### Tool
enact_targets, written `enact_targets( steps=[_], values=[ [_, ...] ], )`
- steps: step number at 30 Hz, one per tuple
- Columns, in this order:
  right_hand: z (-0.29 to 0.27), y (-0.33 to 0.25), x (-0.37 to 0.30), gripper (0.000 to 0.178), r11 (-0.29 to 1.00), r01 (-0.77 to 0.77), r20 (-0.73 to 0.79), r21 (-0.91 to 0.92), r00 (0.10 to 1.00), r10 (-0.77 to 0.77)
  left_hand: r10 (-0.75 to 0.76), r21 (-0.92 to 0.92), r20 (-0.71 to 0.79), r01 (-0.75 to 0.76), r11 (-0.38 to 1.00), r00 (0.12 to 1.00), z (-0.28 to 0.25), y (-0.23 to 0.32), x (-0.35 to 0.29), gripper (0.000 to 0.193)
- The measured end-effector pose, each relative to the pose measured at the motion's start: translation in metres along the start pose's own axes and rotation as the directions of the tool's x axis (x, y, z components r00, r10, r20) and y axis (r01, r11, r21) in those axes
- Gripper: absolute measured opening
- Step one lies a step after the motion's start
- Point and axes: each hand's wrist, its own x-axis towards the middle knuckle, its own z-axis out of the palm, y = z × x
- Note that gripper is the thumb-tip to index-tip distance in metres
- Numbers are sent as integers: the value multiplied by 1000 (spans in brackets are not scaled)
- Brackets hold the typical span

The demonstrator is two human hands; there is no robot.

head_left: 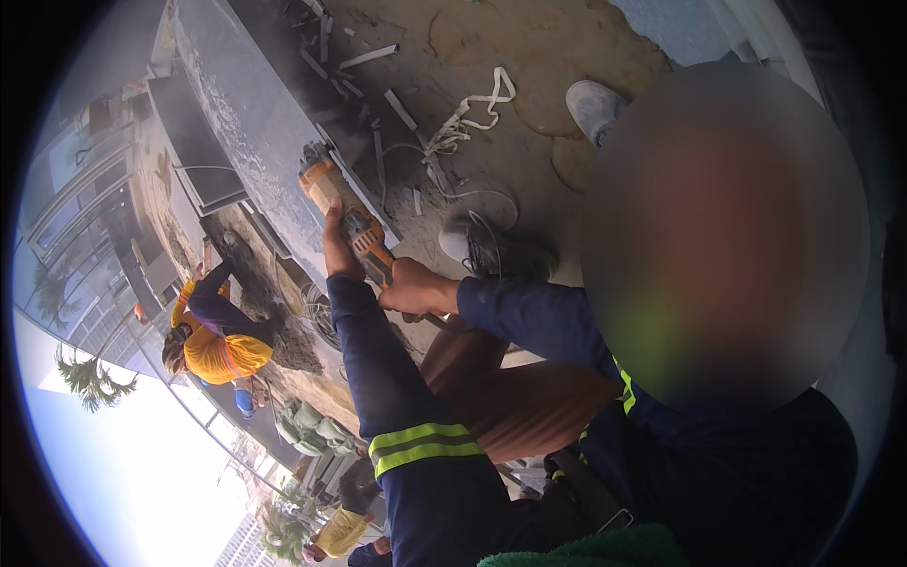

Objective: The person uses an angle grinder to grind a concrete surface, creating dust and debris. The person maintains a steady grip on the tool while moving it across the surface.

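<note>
An orange and black angle grinder [362,231] is held in both of my hands, its dark head [316,156] at the edge of a long grey slab [250,104]. My left hand [340,246] is closed round the grinder's body, behind the head. Farther back, my right hand [416,286] grips the rear handle. The disc cannot be made out clearly. Both my forearms wear navy sleeves, the left one with yellow-green reflective bands [425,446].
Pale offcut strips [368,56], a tangled white strap [477,111] and a thin cable [491,194] lie on the dusty ground near a dark shoe [496,250]. A co-worker in yellow [227,354] crouches at the left. A blurred patch [727,236] covers much of the right side.
</note>
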Motion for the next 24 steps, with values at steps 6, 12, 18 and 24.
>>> enact_targets(
  steps=[6,12,18,24],
  values=[
    [-3,-10,9,24,1000,0,18,28,1000,0,27,9,-26,-26,1000,999,5,8,11,46],
    [-8,-21,23,26,1000,18,18,16,1000,-18,-20,34,63,17,999,998,-6,17,32,48],
    [-10,-39,34,20,996,-2,43,93,999,-2,-40,8,46,40,999,998,-6,27,51,47],
    [-13,-44,42,18,995,-11,47,103,999,6,-9,45,48,7,999,999,-1,32,54,46]
  ],
)
